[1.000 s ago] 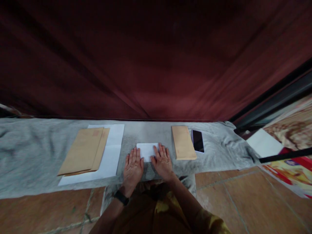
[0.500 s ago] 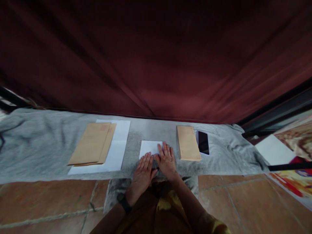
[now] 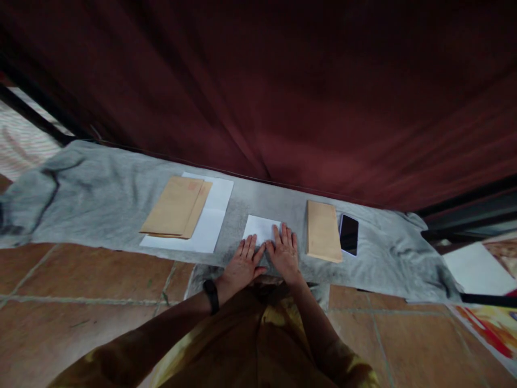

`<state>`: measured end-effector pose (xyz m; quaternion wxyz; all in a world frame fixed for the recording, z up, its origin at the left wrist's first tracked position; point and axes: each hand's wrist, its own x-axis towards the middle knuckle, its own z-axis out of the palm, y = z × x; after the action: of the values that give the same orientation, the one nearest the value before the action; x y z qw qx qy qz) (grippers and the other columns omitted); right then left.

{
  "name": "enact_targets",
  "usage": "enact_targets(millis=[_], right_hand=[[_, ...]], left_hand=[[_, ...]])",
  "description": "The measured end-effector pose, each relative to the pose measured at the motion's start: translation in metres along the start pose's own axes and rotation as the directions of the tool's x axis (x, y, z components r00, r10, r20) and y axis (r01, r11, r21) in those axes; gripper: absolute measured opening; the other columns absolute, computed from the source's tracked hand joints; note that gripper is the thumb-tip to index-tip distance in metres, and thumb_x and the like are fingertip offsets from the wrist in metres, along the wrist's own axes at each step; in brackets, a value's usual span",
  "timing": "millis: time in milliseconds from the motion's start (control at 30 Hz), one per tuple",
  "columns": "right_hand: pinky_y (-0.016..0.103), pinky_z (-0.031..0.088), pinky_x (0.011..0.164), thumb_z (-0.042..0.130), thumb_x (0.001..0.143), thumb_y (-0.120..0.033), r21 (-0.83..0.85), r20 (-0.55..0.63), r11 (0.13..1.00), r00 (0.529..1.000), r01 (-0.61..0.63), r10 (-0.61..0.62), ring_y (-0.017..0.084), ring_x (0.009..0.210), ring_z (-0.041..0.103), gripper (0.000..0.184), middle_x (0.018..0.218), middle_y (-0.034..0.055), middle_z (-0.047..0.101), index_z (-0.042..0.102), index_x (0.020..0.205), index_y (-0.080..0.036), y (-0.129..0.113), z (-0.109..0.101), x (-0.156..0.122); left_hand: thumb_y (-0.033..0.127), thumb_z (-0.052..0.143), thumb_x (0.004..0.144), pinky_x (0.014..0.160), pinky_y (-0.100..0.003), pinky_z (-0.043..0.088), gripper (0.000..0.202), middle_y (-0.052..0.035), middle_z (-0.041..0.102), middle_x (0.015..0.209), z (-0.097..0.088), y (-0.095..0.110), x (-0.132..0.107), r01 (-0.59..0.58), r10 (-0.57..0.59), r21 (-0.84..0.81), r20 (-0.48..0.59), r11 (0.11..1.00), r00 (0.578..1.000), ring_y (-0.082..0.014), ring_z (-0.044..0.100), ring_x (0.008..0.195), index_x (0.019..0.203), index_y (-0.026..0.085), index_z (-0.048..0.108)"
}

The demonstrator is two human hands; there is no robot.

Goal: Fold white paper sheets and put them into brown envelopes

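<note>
A folded sheet of white paper [image 3: 262, 227] lies on the grey cloth in front of me. My left hand [image 3: 242, 265] rests flat over its lower left part, fingers spread. On its right side lies my right hand [image 3: 284, 253], palm down with the fingers stretched out. Both palms hide the paper's near edge. To the left, several brown envelopes [image 3: 173, 207] sit on top of white sheets [image 3: 218, 207]. Right of my hands is a stack of narrower brown envelopes [image 3: 323, 231], apart from my fingers.
A phone [image 3: 349, 235] with a dark screen lies just right of the narrower envelopes. The grey cloth [image 3: 109, 188] covers a long, narrow surface. Behind it hangs a dark red curtain [image 3: 258, 97]. Tiled floor [image 3: 100, 275] shows along the near side.
The camera view has tilted and shifted, so the surface now slants down to the right. My left fingers have spread with the thumb further out; both hands stay on the white paper.
</note>
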<state>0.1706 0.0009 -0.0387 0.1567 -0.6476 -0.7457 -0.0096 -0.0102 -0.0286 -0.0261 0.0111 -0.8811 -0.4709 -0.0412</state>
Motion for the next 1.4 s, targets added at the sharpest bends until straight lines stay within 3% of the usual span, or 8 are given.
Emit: enact_targets(millis=[167,300,600,800,1000,1200,1400], right_hand=[[0.052,0.024,0.121,0.038,0.107,-0.035,0.005,0.004,0.999,0.999,0.032,-0.032,0.029,0.151,0.032,0.052,0.165,0.0154,0.031,0.040,0.156,-0.018,0.007,-0.001,-0.009],[0.050,0.024,0.122,0.031,0.108,-0.028,0.029,0.001,0.999,1.000,-0.021,0.021,0.026,0.149,0.035,0.051,0.161,0.0134,0.040,0.039,0.157,-0.016,0.013,-0.001,-0.019],[0.047,0.026,0.122,0.034,0.098,-0.010,0.085,0.015,0.996,0.999,-0.036,0.035,0.022,0.147,0.038,0.057,0.156,0.0141,0.047,0.040,0.155,-0.015,0.023,-0.003,-0.025],[0.048,0.028,0.121,0.034,0.094,-0.005,0.151,0.008,0.988,1.000,-0.021,0.020,0.023,0.146,0.039,0.059,0.154,0.0143,0.050,0.045,0.152,-0.014,0.028,-0.006,-0.025],[0.048,0.035,0.119,0.033,0.101,-0.017,0.272,-0.062,0.962,0.998,-0.003,0.021,0.023,0.144,0.043,0.049,0.151,0.0127,0.053,0.053,0.146,-0.016,0.022,-0.014,-0.017],[0.044,0.031,0.123,0.035,0.107,-0.029,0.265,0.094,0.953,0.979,0.149,-0.179,0.020,0.145,0.043,0.046,0.154,0.0099,0.051,0.055,0.146,-0.016,0.004,-0.014,-0.010],[0.045,0.027,0.124,0.033,0.108,-0.029,0.146,0.139,0.978,0.976,0.149,-0.170,0.021,0.150,0.035,0.049,0.160,0.0106,0.042,0.044,0.154,-0.017,0.004,-0.009,-0.002]], left_hand=[[0.060,0.050,0.095,0.122,-0.055,0.026,0.078,-0.0278,0.028,0.163,-0.004,0.002,-0.001,0.021,-0.021,-0.018,-0.004,1.000,1.000,-0.0387,0.027,0.152,0.157,0.015,0.035],[0.061,0.050,0.095,0.122,-0.056,0.025,0.079,-0.0272,0.026,0.164,-0.002,0.003,-0.001,0.027,-0.028,-0.044,-0.007,0.999,1.000,-0.0385,0.026,0.153,0.158,0.015,0.034],[0.053,0.057,0.094,0.123,-0.058,0.023,0.077,-0.0225,0.018,0.168,0.002,0.005,-0.002,0.040,-0.041,-0.087,-0.013,0.995,0.999,-0.0378,0.024,0.154,0.160,0.022,0.030],[0.054,0.055,0.095,0.122,-0.058,0.026,0.075,-0.0255,0.024,0.165,-0.004,0.006,-0.001,0.030,-0.029,-0.067,0.018,0.997,0.999,-0.0389,0.022,0.154,0.158,0.019,0.033],[0.058,0.052,0.095,0.121,-0.058,0.027,0.075,-0.0242,0.026,0.165,-0.004,0.005,-0.001,0.027,-0.027,-0.086,-0.001,0.996,1.000,-0.0392,0.023,0.153,0.158,0.019,0.035],[0.056,0.053,0.096,0.124,-0.057,0.024,0.072,-0.0221,0.022,0.167,0.000,0.004,-0.001,0.022,-0.023,-0.104,-0.012,0.994,1.000,-0.0373,0.022,0.154,0.155,0.017,0.041],[0.051,0.055,0.096,0.125,-0.058,0.021,0.071,-0.0204,0.019,0.168,0.003,0.005,-0.002,0.041,-0.046,-0.103,-0.048,0.994,0.998,-0.0365,0.021,0.155,0.157,0.019,0.038]])
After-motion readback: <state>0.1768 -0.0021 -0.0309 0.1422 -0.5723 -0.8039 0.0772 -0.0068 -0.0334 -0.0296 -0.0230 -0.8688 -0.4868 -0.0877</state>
